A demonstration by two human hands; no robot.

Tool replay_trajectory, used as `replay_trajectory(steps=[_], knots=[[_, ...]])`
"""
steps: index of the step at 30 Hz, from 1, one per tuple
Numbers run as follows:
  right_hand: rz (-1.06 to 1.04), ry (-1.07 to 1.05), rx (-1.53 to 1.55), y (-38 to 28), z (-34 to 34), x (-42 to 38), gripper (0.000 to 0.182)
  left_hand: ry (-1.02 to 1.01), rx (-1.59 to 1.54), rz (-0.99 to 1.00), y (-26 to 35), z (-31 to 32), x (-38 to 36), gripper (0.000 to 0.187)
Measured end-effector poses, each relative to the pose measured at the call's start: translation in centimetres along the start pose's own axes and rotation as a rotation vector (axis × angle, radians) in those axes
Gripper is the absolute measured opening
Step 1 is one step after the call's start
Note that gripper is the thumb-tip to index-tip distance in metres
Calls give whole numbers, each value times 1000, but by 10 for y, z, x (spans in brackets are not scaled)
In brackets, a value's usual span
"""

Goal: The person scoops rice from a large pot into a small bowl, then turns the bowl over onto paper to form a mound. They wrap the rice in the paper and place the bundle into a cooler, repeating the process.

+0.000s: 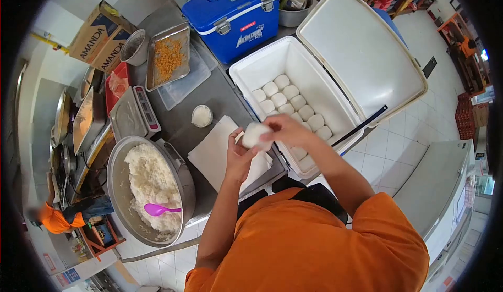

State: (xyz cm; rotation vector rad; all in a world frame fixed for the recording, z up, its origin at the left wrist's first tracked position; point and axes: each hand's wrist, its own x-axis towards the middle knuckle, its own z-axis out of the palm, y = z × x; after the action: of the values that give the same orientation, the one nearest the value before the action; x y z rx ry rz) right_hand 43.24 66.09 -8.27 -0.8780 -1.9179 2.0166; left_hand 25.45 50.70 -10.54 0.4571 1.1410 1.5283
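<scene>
Both hands are closed around a white, rounded bundle (pixel 255 136) that looks like rice wrapped in paper; it is slightly blurred. My left hand (pixel 240 157) supports it from the left and below. From the right, my right hand (pixel 285 130) grips its edge with bent fingers. Under the hands lies a stack of white paper sheets (pixel 209 156). A small cup of rice (pixel 201 116) stands just beyond the sheets. To the right, an open white cooler box (pixel 257 64) holds several similar white bundles (pixel 288 101) packed in rows.
On the left stands a large metal pot (pixel 189 187) of cooked rice (pixel 149 179) with a purple spoon (pixel 160 210). A digital scale (pixel 145 108), a tray (pixel 183 35) of orange-brown crumbs and a closed blue cooler (pixel 230 17) are farther back. Another person (pixel 63 218) is at far left.
</scene>
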Motion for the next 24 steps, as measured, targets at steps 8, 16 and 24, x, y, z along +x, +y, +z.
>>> replay_trajectory(steps=[8,16,24], knots=[[109,119,-703,127,-101,67,40,609,732,194,-7,-96,56,115],[208,-369,-935,222,-84,127,39,750,921,292,-8,-119,124,151],[294,-850,-1259,220,-60,163,51,843,878,452,-6,-125,155,148]])
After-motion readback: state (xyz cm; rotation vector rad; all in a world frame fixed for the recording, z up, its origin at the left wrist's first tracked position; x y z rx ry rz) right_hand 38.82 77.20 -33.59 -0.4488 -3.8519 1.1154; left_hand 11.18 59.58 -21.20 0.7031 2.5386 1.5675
